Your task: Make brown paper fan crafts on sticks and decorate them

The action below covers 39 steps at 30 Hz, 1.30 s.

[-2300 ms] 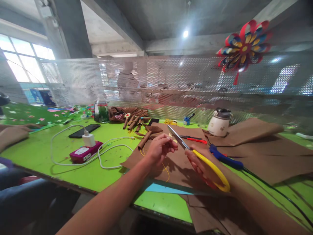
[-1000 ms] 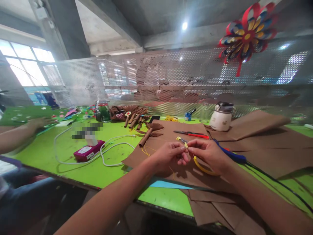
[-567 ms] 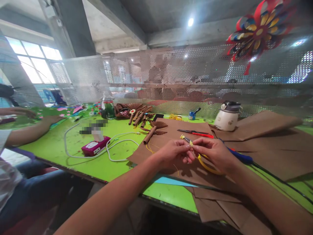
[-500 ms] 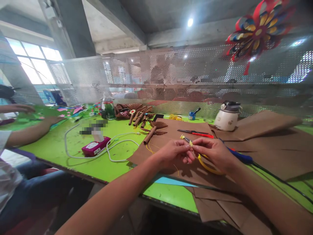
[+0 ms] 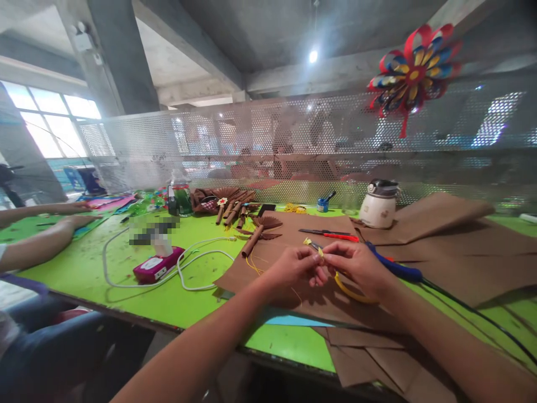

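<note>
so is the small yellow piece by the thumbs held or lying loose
Held: the yellow piece is pinched where the left hand and right hand meet, above the brown paper.

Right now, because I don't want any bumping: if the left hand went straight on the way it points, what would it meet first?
Probably the right hand, just ahead of the left hand, with a small yellow piece at their meeting point; exact depth is unclear.
</note>
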Motion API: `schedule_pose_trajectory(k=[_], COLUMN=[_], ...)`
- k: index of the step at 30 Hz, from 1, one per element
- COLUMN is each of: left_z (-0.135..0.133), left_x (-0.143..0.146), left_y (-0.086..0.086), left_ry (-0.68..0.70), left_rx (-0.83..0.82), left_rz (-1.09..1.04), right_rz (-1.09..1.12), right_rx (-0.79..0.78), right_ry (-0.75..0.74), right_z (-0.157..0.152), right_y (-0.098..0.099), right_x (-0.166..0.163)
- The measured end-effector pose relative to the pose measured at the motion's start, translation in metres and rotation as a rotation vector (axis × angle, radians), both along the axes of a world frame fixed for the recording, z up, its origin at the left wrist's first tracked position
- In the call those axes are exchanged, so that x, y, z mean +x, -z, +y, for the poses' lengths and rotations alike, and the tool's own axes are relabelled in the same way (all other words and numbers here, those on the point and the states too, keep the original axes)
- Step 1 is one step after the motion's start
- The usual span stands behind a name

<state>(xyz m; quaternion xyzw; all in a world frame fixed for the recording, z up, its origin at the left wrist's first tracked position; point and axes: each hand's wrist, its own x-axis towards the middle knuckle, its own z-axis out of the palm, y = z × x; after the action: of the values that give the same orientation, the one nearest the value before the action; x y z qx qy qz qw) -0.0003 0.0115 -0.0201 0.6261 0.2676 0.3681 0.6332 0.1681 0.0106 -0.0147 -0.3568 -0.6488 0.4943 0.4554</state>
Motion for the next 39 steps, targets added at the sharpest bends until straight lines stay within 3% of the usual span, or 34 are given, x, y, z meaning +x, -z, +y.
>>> schedule_pose_trajectory(k=[5, 8, 10, 14, 16, 21, 26, 30, 36, 39], left_z=[-0.004, -0.005, -0.005, -0.005, -0.005, -0.003, -0.001, 0.000, 0.000, -0.003], left_x=[0.006, 0.006, 0.005, 0.007, 0.009, 0.006, -0.001, 0.002, 0.008, 0.010], left_y=[0.003, 0.005, 0.005, 0.005, 0.003, -0.001, -0.003, -0.005, -0.001, -0.001], left_ry=[-0.199, -0.284, -0.312, -0.270, -0.226, -0.038, 0.064, -0.036, -0.317, -0.353], left_rx=[0.343, 0.548, 0.599, 0.518, 0.402, -0.031, -0.142, -0.069, 0.363, 0.433], left_rz=[0.325, 0.482, 0.523, 0.476, 0.384, 0.046, -0.089, -0.013, 0.290, 0.306], right_rz=[-0.096, -0.261, -0.355, -0.397, -0.383, -0.218, -0.065, -0.006, -0.016, -0.042], right_rx=[0.066, 0.246, 0.358, 0.429, 0.419, 0.275, 0.186, 0.109, 0.052, 0.062], right_ry=[0.087, 0.201, 0.262, 0.261, 0.245, 0.126, 0.011, 0.012, 0.073, 0.085], right_z=[0.005, 0.004, 0.003, 0.003, 0.004, 0.005, 0.001, 0.000, 0.006, 0.008], right_y=[0.004, 0.005, 0.004, 0.001, 0.001, 0.001, -0.002, -0.005, 0.003, 0.006], right_x=[0.000, -0.001, -0.001, 0.001, 0.002, 0.002, -0.001, -0.002, -0.002, -0.002])
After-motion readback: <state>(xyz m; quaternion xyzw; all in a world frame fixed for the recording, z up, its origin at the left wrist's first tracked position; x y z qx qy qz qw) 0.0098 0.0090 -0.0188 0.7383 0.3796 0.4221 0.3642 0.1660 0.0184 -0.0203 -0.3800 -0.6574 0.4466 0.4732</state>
